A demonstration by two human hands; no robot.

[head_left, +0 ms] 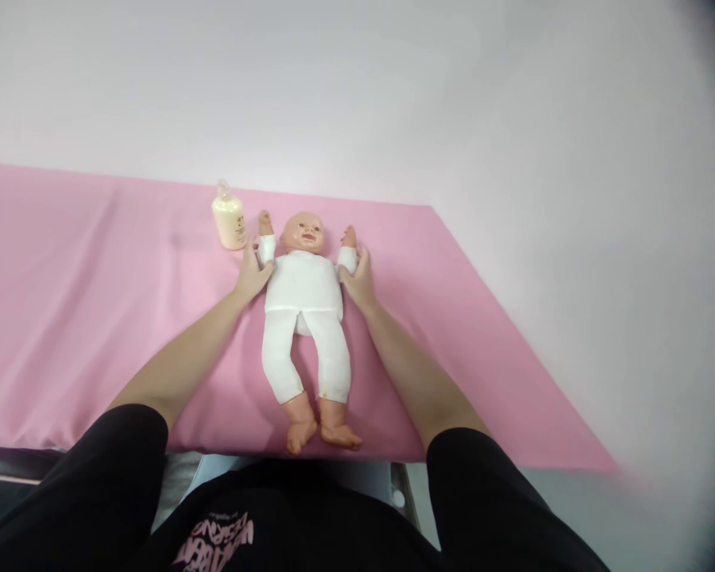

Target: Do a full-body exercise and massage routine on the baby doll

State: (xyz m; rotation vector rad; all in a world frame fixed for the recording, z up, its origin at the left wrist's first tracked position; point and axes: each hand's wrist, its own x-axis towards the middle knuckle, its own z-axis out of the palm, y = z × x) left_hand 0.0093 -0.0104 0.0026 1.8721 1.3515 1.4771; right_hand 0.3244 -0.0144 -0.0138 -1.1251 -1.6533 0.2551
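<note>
A baby doll (303,286) with a white cloth body and bare plastic head, hands and feet lies on its back, its head away from me and both arms raised. My left hand (253,274) is wrapped about the doll's white upper arm on the left, thumb toward its torso. On the other side, my right hand (359,280) grips the doll's other arm in the same way. Parts of my fingers are hidden behind the arms. Just beyond my left hand stands a cream-coloured pump bottle (229,218), upright and apart from the doll.
A pink cloth (125,278) covers the table and has creases on the left. White wall (357,95) rises behind the table's far edge. The table's right edge slants toward me. Below the near edge, a dark item with pale lines (5,496) shows at lower left.
</note>
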